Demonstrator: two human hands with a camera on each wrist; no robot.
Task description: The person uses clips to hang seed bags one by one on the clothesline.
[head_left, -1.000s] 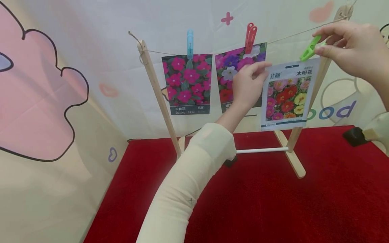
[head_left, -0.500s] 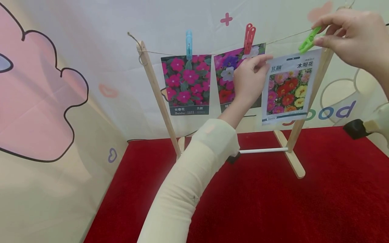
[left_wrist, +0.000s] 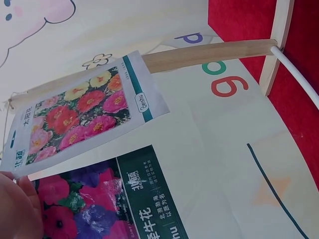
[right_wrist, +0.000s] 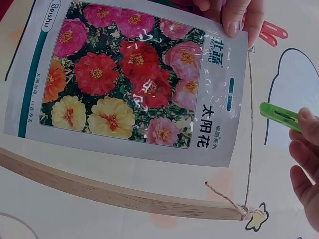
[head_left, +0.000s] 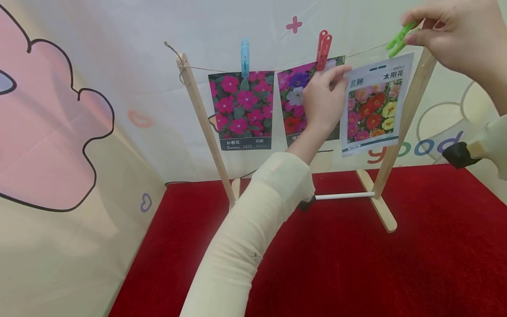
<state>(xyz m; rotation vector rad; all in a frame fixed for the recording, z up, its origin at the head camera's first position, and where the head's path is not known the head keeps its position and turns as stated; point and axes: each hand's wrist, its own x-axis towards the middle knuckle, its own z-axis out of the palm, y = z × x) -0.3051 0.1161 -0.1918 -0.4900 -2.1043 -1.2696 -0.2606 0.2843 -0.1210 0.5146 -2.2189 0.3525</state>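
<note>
My left hand (head_left: 325, 99) pinches the top left corner of a white seed packet (head_left: 374, 108) printed with red, pink and yellow flowers. The packet hangs tilted in front of the right post, its top edge close to the string (right_wrist: 250, 99). Thumb and fingers of my right hand (head_left: 461, 37) pinch a green clothespin (head_left: 400, 39) by its handle end. In the right wrist view the clothespin (right_wrist: 280, 116) lies just past the string, apart from the packet's top edge. Only fingertips of my left hand (right_wrist: 234, 17) show there.
A blue clothespin (head_left: 245, 59) holds a magenta flower packet (head_left: 245, 110) on the string. A red one (head_left: 323, 50) holds a mixed-flower packet (head_left: 295, 81), partly behind my left hand. Wooden posts (head_left: 206, 127) and a white crossbar (head_left: 344, 196) stand on red cloth (head_left: 336, 264).
My left hand has lifted the white seed packet upward, its top nearing the string. My right hand has moved up with the green clothespin, slightly leftward.
</note>
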